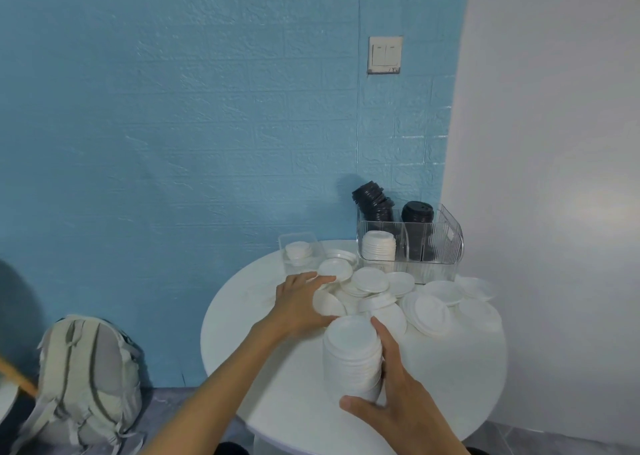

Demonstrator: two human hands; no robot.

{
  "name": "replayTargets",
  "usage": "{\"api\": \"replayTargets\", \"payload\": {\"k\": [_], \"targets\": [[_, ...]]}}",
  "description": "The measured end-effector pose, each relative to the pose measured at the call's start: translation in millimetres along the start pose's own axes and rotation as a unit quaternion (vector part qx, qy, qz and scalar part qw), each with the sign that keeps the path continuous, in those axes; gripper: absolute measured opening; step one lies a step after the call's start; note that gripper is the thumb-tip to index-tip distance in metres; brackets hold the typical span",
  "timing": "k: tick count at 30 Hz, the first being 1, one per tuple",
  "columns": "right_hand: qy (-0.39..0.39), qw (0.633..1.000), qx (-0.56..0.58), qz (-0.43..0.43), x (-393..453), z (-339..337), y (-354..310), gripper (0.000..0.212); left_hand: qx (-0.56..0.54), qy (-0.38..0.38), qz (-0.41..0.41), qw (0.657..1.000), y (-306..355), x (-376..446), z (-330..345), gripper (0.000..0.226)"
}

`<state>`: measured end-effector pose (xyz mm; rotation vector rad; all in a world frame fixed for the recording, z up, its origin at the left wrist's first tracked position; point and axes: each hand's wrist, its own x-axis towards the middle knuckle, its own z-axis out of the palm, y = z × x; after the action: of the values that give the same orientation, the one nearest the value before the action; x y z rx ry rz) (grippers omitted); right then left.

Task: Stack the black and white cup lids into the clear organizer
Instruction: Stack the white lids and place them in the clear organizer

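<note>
Fingers of my right hand [394, 389] curl around a white lid stack [351, 354] on the table [450, 385]; my left hand [301, 302] spreads over loose lids [367, 290]. Squeezing unevenly could topple it before the organizer [433, 247].

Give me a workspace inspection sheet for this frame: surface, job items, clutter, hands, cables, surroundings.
Surface: round white table.
Job's things: clear organizer at the table's back holds black lids and white lids; loose white lids scattered in front of it.
Clutter: small clear tray with a few lids.
Hands: right hand grips a white lid stack; left hand reaches into the loose pile, fingers straight.
Cables: nothing seen.
Surroundings: blue wall, wall switch, backpack on the floor.
</note>
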<state>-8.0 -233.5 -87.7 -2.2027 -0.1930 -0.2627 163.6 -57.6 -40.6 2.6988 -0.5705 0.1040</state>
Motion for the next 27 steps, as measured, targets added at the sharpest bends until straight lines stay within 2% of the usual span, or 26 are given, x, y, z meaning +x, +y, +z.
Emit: {"api": "replayTargets", "payload": {"k": [5, 12, 14, 16, 17, 19, 21, 24, 27], "targets": [[-0.001, 1.000, 0.009, -0.003, 0.5, -1.1, 0.8, 0.113, 0.045, -0.026, 0.018, 0.998, -4.4, 7.8, 10.6, 0.092], [-0.001, 1.000, 0.004, -0.001, 0.4, -0.9, 0.5, 0.114, 0.065, 0.002, 0.038, 0.997, -2.9, 2.7, 7.3, 0.090], [0.002, 1.000, 0.002, 0.001, 0.0, -0.9, 0.5, 0.114, 0.038, 0.041, 0.031, 0.998, 1.6, -1.0, 1.2, 0.094], [0.004, 1.000, 0.003, 0.002, 0.3, -0.6, 0.5, 0.115, -0.039, 0.106, 0.006, 0.994, 10.5, -7.8, -10.1, 0.095], [0.003, 1.000, 0.003, 0.003, 0.4, -0.5, 0.9, 0.115, -0.112, 0.127, -0.011, 0.985, 16.1, -12.8, -16.9, 0.093], [0.000, 1.000, 0.003, 0.003, 0.0, 0.0, 0.9, 0.115, -0.308, 0.132, -0.025, 0.942, 29.4, -26.2, -29.9, 0.090], [0.000, 1.000, 0.001, 0.001, 0.2, 0.3, 1.1, 0.115, -0.443, 0.119, -0.008, 0.889, 43.4, -42.5, -37.8, 0.088], [-0.001, 1.000, -0.003, 0.000, 0.6, 0.5, 0.7, 0.114, -0.514, 0.115, 0.012, 0.850, 58.6, -65.5, -41.3, 0.083], [-0.002, 1.000, -0.001, -0.002, 0.7, 0.1, 1.9, 0.115, -0.534, 0.111, 0.049, 0.837, 64.0, -82.9, -30.1, 0.082]]}}
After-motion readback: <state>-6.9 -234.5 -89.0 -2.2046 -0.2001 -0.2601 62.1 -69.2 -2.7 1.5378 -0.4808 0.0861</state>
